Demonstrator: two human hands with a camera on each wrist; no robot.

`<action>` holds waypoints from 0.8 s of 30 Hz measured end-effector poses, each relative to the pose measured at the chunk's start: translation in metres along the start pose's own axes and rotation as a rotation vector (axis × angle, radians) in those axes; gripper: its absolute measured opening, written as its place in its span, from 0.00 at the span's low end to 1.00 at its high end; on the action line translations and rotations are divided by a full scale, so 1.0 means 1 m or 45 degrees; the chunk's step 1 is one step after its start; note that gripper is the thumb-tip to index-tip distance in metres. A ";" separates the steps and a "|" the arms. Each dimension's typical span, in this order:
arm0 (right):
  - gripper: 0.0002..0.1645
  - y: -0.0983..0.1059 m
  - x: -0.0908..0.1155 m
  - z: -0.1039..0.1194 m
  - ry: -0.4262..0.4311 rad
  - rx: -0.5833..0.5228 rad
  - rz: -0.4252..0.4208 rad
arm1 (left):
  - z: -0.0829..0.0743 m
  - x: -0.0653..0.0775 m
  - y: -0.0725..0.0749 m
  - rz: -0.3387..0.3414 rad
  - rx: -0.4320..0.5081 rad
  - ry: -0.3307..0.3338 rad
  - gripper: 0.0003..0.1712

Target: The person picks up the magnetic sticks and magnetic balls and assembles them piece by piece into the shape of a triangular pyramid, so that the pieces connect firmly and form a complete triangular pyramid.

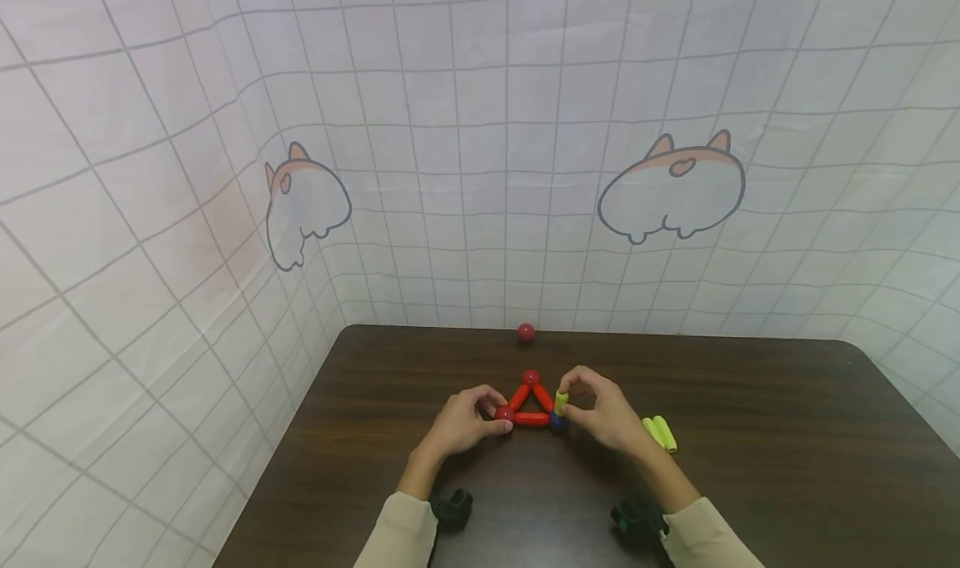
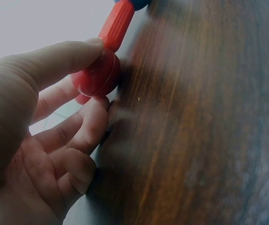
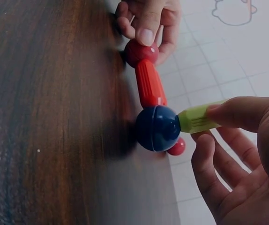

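A grid-patterned cloth [image 1: 480,134] hangs behind the dark desk [image 1: 787,434]. We see a yellow-green stick [image 3: 194,119], long axis near upright, its lower end touching the blue ball [image 3: 157,129] at the right corner of a triangle of red sticks [image 1: 532,419]. The right hand [image 1: 609,418] is nearer, its grip pinching that stick between thumb and fingers; the left hand [image 1: 461,422] pinches the red ball [image 1: 505,415] at the left corner.
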State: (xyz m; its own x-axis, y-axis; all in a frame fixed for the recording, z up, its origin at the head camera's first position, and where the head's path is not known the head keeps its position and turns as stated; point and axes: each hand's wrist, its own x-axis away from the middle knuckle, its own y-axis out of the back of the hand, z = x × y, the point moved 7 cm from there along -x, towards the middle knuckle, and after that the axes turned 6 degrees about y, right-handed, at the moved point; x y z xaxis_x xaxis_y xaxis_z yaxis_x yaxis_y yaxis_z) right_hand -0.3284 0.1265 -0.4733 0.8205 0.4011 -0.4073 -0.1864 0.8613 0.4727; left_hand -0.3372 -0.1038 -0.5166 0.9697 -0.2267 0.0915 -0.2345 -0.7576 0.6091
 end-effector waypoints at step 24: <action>0.14 -0.010 0.007 0.016 0.015 -0.051 0.235 | -0.003 -0.001 0.001 -0.017 -0.009 -0.049 0.17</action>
State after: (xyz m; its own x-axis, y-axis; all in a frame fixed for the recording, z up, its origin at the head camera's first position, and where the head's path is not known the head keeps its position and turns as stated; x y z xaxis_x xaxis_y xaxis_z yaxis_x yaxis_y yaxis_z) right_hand -0.3118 0.1156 -0.4682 0.7638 0.5571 -0.3259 -0.3548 0.7842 0.5090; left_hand -0.3379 -0.1026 -0.5142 0.9694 -0.2398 0.0533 -0.2210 -0.7566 0.6154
